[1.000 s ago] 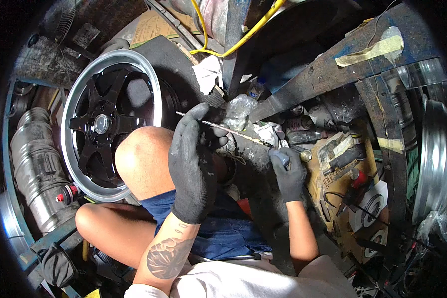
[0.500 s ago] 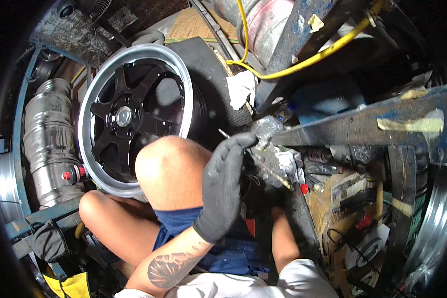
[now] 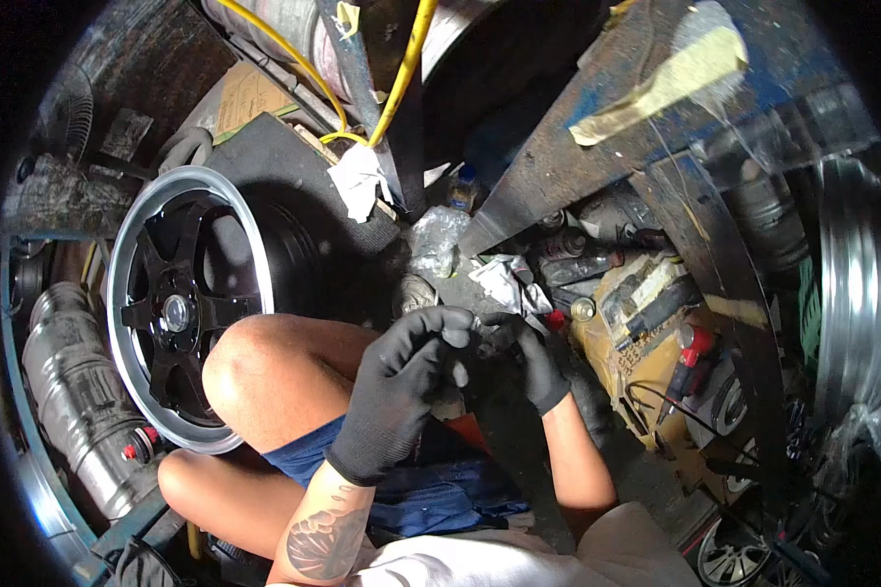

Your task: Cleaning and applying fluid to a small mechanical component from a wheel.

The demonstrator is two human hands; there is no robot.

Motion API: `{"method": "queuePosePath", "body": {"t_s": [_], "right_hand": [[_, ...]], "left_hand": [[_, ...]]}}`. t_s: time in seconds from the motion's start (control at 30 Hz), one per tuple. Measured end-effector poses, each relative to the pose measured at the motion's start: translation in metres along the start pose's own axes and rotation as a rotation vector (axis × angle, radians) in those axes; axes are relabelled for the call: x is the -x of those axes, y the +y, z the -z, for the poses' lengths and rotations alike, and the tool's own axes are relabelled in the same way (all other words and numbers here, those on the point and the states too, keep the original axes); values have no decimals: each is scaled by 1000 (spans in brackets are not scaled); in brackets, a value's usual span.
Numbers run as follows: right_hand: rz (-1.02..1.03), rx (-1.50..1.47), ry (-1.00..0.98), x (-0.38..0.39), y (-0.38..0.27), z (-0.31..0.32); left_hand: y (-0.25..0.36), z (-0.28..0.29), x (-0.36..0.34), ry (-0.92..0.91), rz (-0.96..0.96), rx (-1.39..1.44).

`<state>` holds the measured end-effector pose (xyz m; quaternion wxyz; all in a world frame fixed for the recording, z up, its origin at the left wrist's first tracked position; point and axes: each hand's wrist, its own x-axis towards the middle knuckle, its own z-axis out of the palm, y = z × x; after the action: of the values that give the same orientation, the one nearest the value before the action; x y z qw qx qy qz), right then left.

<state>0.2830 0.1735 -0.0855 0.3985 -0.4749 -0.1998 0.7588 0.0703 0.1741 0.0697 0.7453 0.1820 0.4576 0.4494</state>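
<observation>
Both of my hands wear dark grey gloves and meet in front of my raised knee. My left hand (image 3: 392, 391) is closed, thumb and fingertips pinched together at a tiny pale spot. My right hand (image 3: 531, 360) is curled close beside it, its fingertips almost touching the left ones. What lies between the fingers is too small and dark to name. To the left, beyond my knee, a car wheel (image 3: 175, 313) with black spokes and a silver lip stands tilted on its edge. A round metal tin (image 3: 418, 292) sits just past my fingertips.
A crumpled plastic bag (image 3: 439, 240) and a white cloth (image 3: 512, 286) lie ahead. A rusty metal beam (image 3: 578, 157) juts in from the right, above cardboard (image 3: 617, 391) and a red-and-black power tool (image 3: 690, 362). A yellow hose (image 3: 401, 83) hangs at the top. Scuffed silver barrels (image 3: 73, 401) stand left.
My right hand has come up to meet my left, which has lowered slightly. The thin stick at my left fingers before no longer shows clearly. My view has shifted to the right.
</observation>
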Motion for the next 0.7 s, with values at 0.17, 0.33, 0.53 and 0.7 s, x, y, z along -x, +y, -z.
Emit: {"method": "queuePosePath", "body": {"t_s": [0.17,0.33,0.53,0.7], "right_hand": [[-33,200,-44,34,-48,-28],[-14,628,-190,52,-91,-78],[308,856,-436,45,-105,-90],[252,549,-255,41,-94,-97]], "left_hand": [[-23,-4,-7,-2,-100,-489],[-13,-10,-2,-1,51,-458],[-19,-1,-7,-105,-62,-264],[-7,-5,1,-105,-44,-270]]}}
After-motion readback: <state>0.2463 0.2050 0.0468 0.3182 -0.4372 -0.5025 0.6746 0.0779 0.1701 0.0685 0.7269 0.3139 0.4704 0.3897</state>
